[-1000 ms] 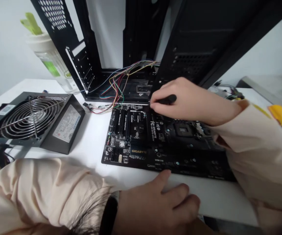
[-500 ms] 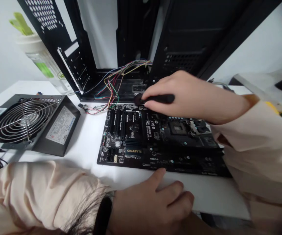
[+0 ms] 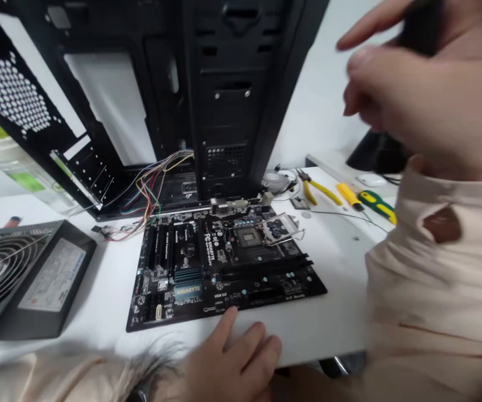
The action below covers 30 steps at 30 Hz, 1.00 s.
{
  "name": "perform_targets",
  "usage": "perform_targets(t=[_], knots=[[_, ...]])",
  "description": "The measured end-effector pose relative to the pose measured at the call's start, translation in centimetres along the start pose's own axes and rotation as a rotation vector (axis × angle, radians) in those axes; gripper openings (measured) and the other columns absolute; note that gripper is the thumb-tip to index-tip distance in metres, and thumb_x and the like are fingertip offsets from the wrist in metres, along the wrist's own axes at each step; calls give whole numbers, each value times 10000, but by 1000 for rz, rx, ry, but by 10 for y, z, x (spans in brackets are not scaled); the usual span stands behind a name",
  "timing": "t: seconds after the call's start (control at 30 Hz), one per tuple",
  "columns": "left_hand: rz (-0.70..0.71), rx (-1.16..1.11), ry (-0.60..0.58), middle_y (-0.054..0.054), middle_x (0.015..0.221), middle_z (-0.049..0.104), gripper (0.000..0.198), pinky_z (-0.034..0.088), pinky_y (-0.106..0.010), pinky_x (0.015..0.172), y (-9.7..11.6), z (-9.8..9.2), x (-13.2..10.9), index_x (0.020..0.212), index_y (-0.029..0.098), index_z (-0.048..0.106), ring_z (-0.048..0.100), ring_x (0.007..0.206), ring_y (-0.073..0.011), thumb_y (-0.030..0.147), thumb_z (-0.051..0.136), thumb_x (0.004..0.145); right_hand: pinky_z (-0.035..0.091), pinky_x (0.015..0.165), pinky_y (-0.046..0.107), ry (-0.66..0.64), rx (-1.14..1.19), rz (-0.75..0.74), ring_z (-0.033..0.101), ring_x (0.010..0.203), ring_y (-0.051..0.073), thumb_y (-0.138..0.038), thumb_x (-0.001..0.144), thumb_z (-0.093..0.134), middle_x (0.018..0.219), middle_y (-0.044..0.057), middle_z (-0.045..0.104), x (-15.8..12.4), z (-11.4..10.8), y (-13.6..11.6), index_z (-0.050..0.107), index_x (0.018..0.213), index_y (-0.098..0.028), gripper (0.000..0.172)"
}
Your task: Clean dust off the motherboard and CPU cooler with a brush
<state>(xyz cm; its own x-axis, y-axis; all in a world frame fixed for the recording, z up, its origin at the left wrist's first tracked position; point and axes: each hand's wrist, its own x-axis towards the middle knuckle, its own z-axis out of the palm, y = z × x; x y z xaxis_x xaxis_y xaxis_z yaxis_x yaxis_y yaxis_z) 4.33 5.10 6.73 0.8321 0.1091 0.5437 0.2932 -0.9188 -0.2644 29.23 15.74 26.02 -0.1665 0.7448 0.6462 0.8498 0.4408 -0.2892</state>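
Observation:
A black Gigabyte motherboard lies flat on the white table, its CPU socket cover raised. My left hand rests at the board's near edge with its fingers apart, the index fingertip at the edge, and holds nothing. High at the upper right, my right hand is blurred, fingers curled around a black object that is partly cut off by the frame. Behind the board stands a black computer case, from which thin coloured wires run out to the table.
A power supply with a fan sits at the left. Yellow-handled pliers, a yellow screwdriver and a green-yellow handled tool lie at the right back. A clear bottle stands at the far left.
My right hand has lifted off the board's far edge, up and to the right, with the black object. The view has shifted, and the tools now show. My left hand stays at the near edge.

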Motion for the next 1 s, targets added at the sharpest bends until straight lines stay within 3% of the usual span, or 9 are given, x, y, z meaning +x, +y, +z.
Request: perform_targets(t=[0.03,0.07,0.23,0.33,0.4,0.5,0.57,0.8,1.0], knots=[[27,13,4,61,1125,627,172,473,-371,863,0,2,-1,948,254,668,541,1010,-164,311,508,930,405,696,384,105,-109,102,564,756,196,-375,868,405,853,90,591,-1,1,12,556,1126,-212,341],[51,26,6,54,1134,623,154,452,-389,907,0,4,-2,941,262,664,543,1008,-169,308,518,924,417,708,381,84,-251,204,564,743,198,-357,851,431,860,100,615,-3,6,26,578,1110,-210,332],[107,80,-1,35,1224,576,144,93,-576,1153,3,20,-15,1024,272,629,507,1148,-185,315,580,896,436,557,326,-154,-407,406,545,550,196,-217,797,518,680,140,632,-39,45,121,537,1025,-67,273],[84,114,-5,37,1313,527,203,71,-558,1176,4,27,-24,1086,261,632,437,1254,-185,323,546,912,448,608,304,-217,-449,393,578,601,198,-170,806,513,738,155,659,-66,62,169,545,951,-114,158],[97,131,-34,31,1360,498,242,163,-506,1185,4,29,-30,1134,261,622,418,1291,-188,323,524,921,459,679,330,-237,-488,402,617,718,238,-125,777,514,852,201,672,-75,67,189,577,969,-85,206],[107,105,-84,23,1339,531,259,400,-392,1099,3,29,-38,1158,295,607,513,1221,-186,324,533,911,458,801,360,-271,-519,399,627,886,276,-120,774,506,981,210,672,-77,67,203,619,1031,-65,285],[101,94,-97,26,1315,554,253,451,-357,1056,3,29,-41,1146,314,607,540,1195,-186,335,547,901,449,854,363,-286,-532,401,621,942,281,-111,777,488,1026,198,674,-76,65,207,639,1057,-68,321],[123,89,-75,32,1348,507,201,78,-557,1182,1,21,-24,1099,269,613,436,1279,-192,276,490,940,439,898,371,-250,-559,409,605,997,284,-117,801,432,1082,182,669,-76,65,208,619,1170,-81,415],[124,68,-69,15,1310,522,167,69,-578,1167,2,19,-19,1056,250,614,446,1247,-213,285,505,934,454,859,364,-293,-519,314,612,903,257,-164,820,432,950,170,680,-74,77,208,702,911,-103,291]])
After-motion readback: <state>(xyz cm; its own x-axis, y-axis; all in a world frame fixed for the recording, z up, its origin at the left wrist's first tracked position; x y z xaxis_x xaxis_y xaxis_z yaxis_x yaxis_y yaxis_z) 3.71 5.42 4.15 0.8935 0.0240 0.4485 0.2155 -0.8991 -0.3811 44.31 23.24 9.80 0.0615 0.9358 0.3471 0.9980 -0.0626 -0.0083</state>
